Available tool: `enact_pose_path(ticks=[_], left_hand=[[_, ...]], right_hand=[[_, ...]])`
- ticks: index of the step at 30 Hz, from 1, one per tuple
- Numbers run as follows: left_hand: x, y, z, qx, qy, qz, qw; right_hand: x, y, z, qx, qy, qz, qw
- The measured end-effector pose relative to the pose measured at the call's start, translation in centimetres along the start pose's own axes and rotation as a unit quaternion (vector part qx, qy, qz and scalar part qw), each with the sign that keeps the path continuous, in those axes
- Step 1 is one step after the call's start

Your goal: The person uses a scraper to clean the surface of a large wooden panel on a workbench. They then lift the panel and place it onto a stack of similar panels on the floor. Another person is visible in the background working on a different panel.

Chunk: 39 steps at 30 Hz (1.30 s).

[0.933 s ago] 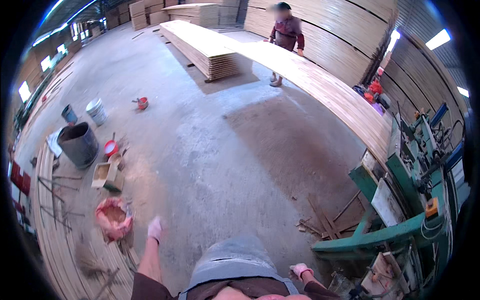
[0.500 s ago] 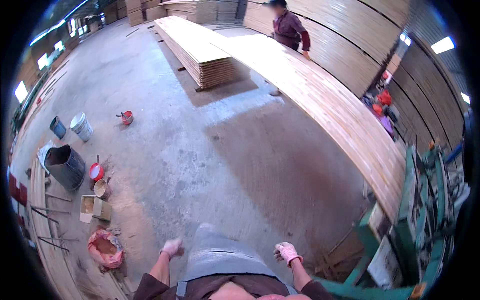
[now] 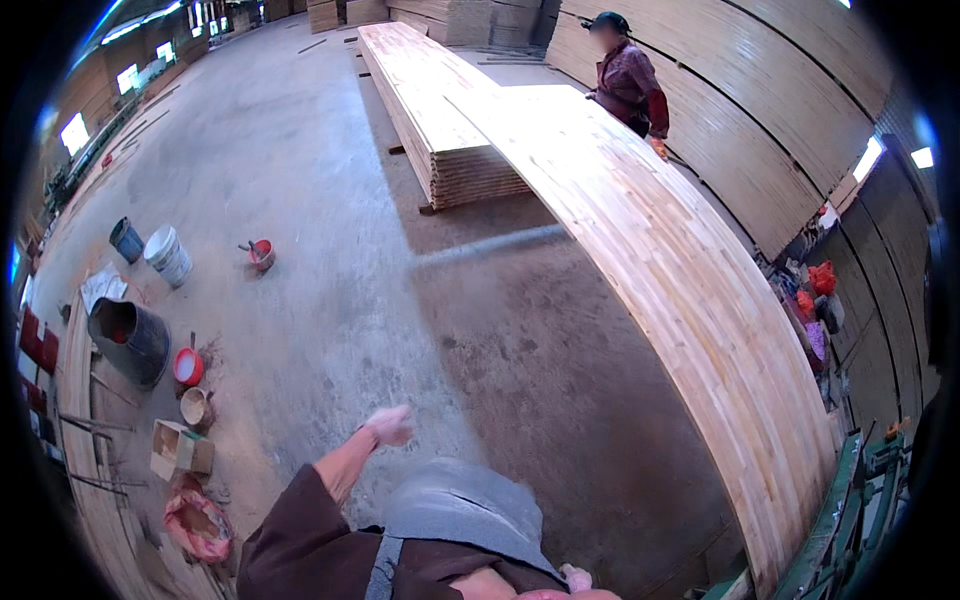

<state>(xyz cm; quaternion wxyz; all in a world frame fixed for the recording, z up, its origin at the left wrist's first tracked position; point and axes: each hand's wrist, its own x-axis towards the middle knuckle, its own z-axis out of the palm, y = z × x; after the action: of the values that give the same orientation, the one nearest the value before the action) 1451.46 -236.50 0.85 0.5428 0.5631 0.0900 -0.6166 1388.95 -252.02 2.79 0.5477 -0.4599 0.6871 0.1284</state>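
Holds the left hand (image 3: 392, 425) out over the concrete floor (image 3: 330, 300), loosely extended, ahead of the grey apron (image 3: 465, 510). Shows only a bit of the right hand (image 3: 577, 577) at the lower edge, beside the apron; cannot tell whether clenched or spread. Faces a long laminated wood panel (image 3: 680, 280) on the right, sweeping from near the plank stack (image 3: 480, 178) to the green machine frame (image 3: 830, 520), well apart from the left hand. Has a co-worker (image 3: 630, 80) beside its far edge.

The pale-gloved right hand (image 3: 576, 577) is mostly hidden by the person's body (image 3: 460, 510). A long, pale wooden board (image 3: 690, 310) hides the legs of the maroon-clad co-worker (image 3: 627, 82); the lower edge crops the green metal machine (image 3: 838, 525).
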Motion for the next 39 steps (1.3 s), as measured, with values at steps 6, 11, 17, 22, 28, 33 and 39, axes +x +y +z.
enact_pose_path(ticks=[6,11,17,22,28,33,39], left_hand=[[9.7,18.9,31.6,0.138,-0.260,-0.002,0.956],[14.9,20.7,52.1,0.252,-0.258,0.006,0.933],[22.9,19.9,61.7,0.092,-0.173,-0.014,0.981],[25.1,28.0,58.7,0.047,-0.145,0.059,0.986],[31.7,38.8,54.0,0.026,-0.099,0.092,0.991],[37.6,50.2,51.4,0.029,-0.074,0.127,0.989],[40.1,55.0,47.0,-0.024,-0.214,0.120,0.969]], right_hand=[[6.8,-13.1,-3.2,0.041,-0.007,0.007,0.999],[14.6,-23.9,-11.0,0.111,-0.002,-0.022,0.994],[20.6,-32.8,-24.5,0.241,0.054,-0.057,0.967],[22.3,-36.4,-33.5,0.378,0.145,-0.089,0.910],[19.1,-35.2,-38.4,0.530,0.272,-0.096,0.798],[10.2,-34.3,-33.0,0.359,0.475,-0.161,0.787],[16.1,-46.9,-25.6,0.774,0.379,-0.183,0.473]])
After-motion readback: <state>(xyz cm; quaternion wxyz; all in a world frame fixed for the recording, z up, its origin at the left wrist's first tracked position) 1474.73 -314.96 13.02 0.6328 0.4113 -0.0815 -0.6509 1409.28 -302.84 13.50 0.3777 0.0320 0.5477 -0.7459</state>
